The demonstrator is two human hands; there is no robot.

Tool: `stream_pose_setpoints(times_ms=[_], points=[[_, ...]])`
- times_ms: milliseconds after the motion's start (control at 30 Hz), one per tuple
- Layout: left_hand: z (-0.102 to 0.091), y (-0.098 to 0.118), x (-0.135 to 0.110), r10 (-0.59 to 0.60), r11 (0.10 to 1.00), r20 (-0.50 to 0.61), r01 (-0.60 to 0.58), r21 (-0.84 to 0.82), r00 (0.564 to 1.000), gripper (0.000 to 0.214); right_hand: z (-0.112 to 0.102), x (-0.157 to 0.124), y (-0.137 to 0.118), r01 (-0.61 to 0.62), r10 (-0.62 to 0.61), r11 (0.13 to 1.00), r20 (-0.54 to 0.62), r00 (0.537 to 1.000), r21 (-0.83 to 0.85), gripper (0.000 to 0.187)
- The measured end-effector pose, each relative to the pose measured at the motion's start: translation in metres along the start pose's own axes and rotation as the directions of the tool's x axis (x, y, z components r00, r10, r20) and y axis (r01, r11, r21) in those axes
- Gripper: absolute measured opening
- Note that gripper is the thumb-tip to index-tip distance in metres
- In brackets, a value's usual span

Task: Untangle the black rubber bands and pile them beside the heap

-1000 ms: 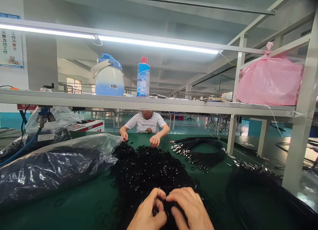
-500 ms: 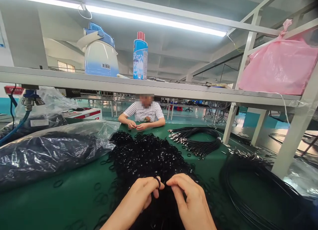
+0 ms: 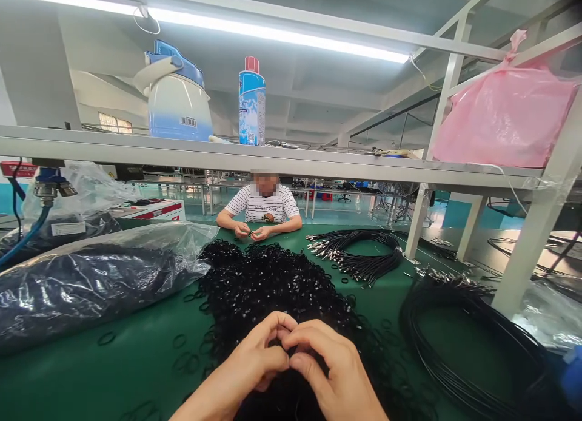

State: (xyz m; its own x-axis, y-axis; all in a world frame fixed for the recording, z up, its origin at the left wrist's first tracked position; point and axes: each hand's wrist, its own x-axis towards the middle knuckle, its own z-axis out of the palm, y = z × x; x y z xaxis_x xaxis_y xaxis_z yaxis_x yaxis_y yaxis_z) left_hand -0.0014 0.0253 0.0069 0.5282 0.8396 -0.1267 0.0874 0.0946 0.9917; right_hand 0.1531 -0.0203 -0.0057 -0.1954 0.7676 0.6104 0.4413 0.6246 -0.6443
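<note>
My left hand (image 3: 261, 351) and my right hand (image 3: 327, 357) meet over a large heap of small black rings (image 3: 273, 281) on the green tabletop (image 3: 150, 330). Both hands are closed, with curled fingers and the fingertips touching each other. The black ring that was looped over a left fingertip is now mostly hidden between the fingers. Whether the right fingertips grip it too is hidden. A few loose rings (image 3: 107, 338) lie to the left of the heap.
A clear plastic bag (image 3: 104, 275) filled with black items lies left. Bundled black cables (image 3: 368, 251) and a larger cable coil (image 3: 422, 342) lie right. Across the table a person (image 3: 266, 208) handles something small. Overhead, a shelf (image 3: 318, 163) holds a jug (image 3: 179, 99), spray can (image 3: 251, 102) and pink bag (image 3: 509, 117).
My hands have come together from slightly apart, and their fingertips now touch. The ring on my left finger has gone out of sight between them. The view has shifted slightly.
</note>
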Motion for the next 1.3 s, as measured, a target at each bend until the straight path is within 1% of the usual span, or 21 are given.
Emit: stream_pose_setpoints(times_ms=[67, 100, 133, 167, 233, 300, 333, 433, 467, 533, 600, 633, 700, 767, 867, 933, 1000, 1067, 1167, 1233, 1300], points=[[-0.003, -0.002, 0.002, -0.049, 0.962, 0.04, 0.058, -0.268, 0.998, 0.02, -0.001, 0.0, 0.003, -0.014, 0.013, 1.0, -0.072, 0.997, -0.006, 0.027], [-0.004, -0.004, 0.002, -0.07, 0.928, 0.031, 0.077, -0.364, 0.997, 0.016, -0.001, -0.001, 0.005, -0.025, 0.022, 0.999, -0.108, 0.994, -0.028, 0.026], [-0.005, -0.006, 0.003, -0.086, 0.904, 0.008, 0.082, -0.419, 0.996, 0.015, -0.002, -0.001, 0.006, -0.043, 0.036, 0.998, -0.138, 0.99, -0.05, 0.025], [-0.006, -0.008, 0.004, -0.096, 0.897, -0.024, 0.076, -0.435, 0.995, 0.017, -0.002, -0.002, 0.008, -0.058, 0.047, 0.996, -0.154, 0.987, -0.069, 0.024], [-0.007, -0.01, 0.005, -0.086, 0.916, -0.09, 0.043, -0.4, 0.992, 0.021, 0.0, -0.003, 0.01, -0.055, 0.041, 0.994, -0.148, 0.988, -0.093, 0.023], [-0.005, -0.009, 0.006, -0.082, 0.913, -0.122, 0.026, -0.406, 0.989, 0.024, 0.004, -0.004, 0.011, -0.008, -0.005, 0.994, -0.121, 0.993, -0.106, 0.023], [-0.004, -0.008, 0.006, -0.094, 0.895, -0.127, 0.027, -0.446, 0.987, 0.027, 0.008, -0.005, 0.011, 0.024, -0.036, 0.994, -0.108, 0.993, -0.111, 0.023], [0.001, -0.005, 0.006, -0.165, 0.778, -0.138, 0.043, -0.627, 0.977, 0.033, 0.021, -0.008, 0.01, 0.073, -0.088, 0.988, -0.108, 0.99, -0.139, 0.021], [0.002, -0.005, 0.006, -0.185, 0.736, -0.126, 0.053, -0.675, 0.975, 0.033, 0.025, -0.009, 0.01, 0.067, -0.085, 0.985, -0.112, 0.99, -0.162, 0.022], [0.006, -0.007, 0.007, -0.213, 0.666, -0.078, 0.087, -0.741, 0.974, 0.032, 0.032, -0.011, 0.011, 0.019, -0.047, 0.974, -0.118, 0.992, -0.228, 0.033], [0.01, -0.01, 0.007, -0.208, 0.627, -0.035, 0.105, -0.772, 0.978, 0.031, 0.034, -0.012, 0.013, -0.022, -0.014, 0.955, -0.119, 0.993, -0.297, 0.042], [0.012, -0.01, 0.007, -0.194, 0.618, -0.037, 0.093, -0.78, 0.98, 0.03, 0.033, -0.012, 0.014, -0.026, -0.013, 0.947, -0.119, 0.993, -0.321, 0.04], [0.015, -0.011, 0.007, -0.153, 0.623, -0.069, 0.042, -0.781, 0.986, 0.027, 0.027, -0.01, 0.018, -0.008, -0.031, 0.948, -0.117, 0.993, -0.319, 0.034], [0.018, -0.009, 0.005, -0.103, 0.657, -0.085, 0.003, -0.754, 0.991, 0.023, 0.018, -0.007, 0.02, -0.025, -0.011, 0.966, -0.138, 0.99, -0.256, 0.03], [0.02, -0.007, 0.002, -0.025, 0.734, -0.034, -0.004, -0.679, 0.999, 0.023, 0.006, -0.003, 0.02, -0.13, 0.091, 0.976, -0.212, 0.973, -0.177, 0.025], [0.02, -0.006, 0.001, -0.002, 0.792, -0.012, -0.006, -0.611, 1.0, 0.023, 0.0, -0.001, 0.019, -0.193, 0.151, 0.968, -0.244, 0.958, -0.158, 0.024], [0.018, -0.007, 0.002, -0.002, 0.845, -0.045, -0.022, -0.534, 0.999, 0.02, -0.004, 0.001, 0.017, -0.248, 0.206, 0.96, -0.27, 0.94, -0.132, 0.022], [0.014, -0.009, 0.005, -0.002, 0.875, -0.112, -0.053, -0.482, 0.994, 0.021, -0.008, 0.001, 0.018, -0.308, 0.273, 0.948, -0.302, 0.914, -0.075, 0.018], [0.007, -0.01, 0.01, 0.01, 0.881, -0.182, -0.094, -0.463, 0.983, 0.024, -0.012, 0.002, 0.024, -0.37, 0.38, 0.925, -0.279, 0.882, 0.09, 0.015], [0.005, -0.009, 0.011, 0.006, 0.892, -0.172, -0.083, -0.444, 0.985, 0.025, -0.013, 0.002, 0.028, -0.376, 0.408, 0.911, -0.239, 0.881, 0.169, 0.017], [0.006, -0.007, 0.01, -0.005, 0.915, -0.148, -0.055, -0.399, 0.989, 0.027, -0.013, 0.003, 0.031, -0.371, 0.407, 0.91, -0.231, 0.884, 0.183, 0.02]])
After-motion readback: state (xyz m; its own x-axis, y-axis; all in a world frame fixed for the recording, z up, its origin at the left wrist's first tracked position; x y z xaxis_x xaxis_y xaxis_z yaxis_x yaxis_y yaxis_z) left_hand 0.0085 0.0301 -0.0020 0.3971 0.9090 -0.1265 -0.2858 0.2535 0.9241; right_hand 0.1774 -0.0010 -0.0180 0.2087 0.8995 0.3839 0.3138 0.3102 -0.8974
